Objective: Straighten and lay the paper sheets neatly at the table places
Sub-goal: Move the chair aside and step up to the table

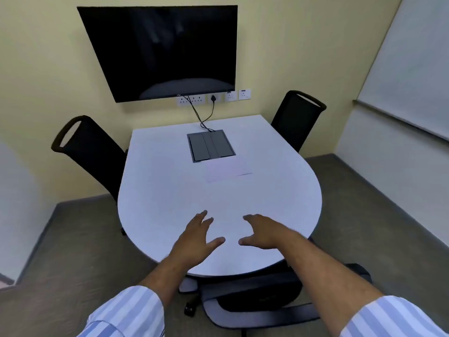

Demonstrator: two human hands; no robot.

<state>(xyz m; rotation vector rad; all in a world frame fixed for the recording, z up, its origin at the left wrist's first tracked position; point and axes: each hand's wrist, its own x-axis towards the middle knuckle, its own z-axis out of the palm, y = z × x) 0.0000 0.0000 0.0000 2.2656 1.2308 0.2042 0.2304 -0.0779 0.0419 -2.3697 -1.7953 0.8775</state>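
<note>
The paper sheets (pixel 228 170) lie near the middle of the white table (pixel 150 190), just near of the grey cable hatch (pixel 210 145), their edges faint and seemingly not squared. Both hands are empty and spread, palms down, over the near edge: the left hand (pixel 198 239) and the right hand (pixel 261 233), well short of the paper. The person would do well to reach forward, gather the sheets by opposite edges, tap them square, then lay one before each black chair (pixel 297 117).
</note>
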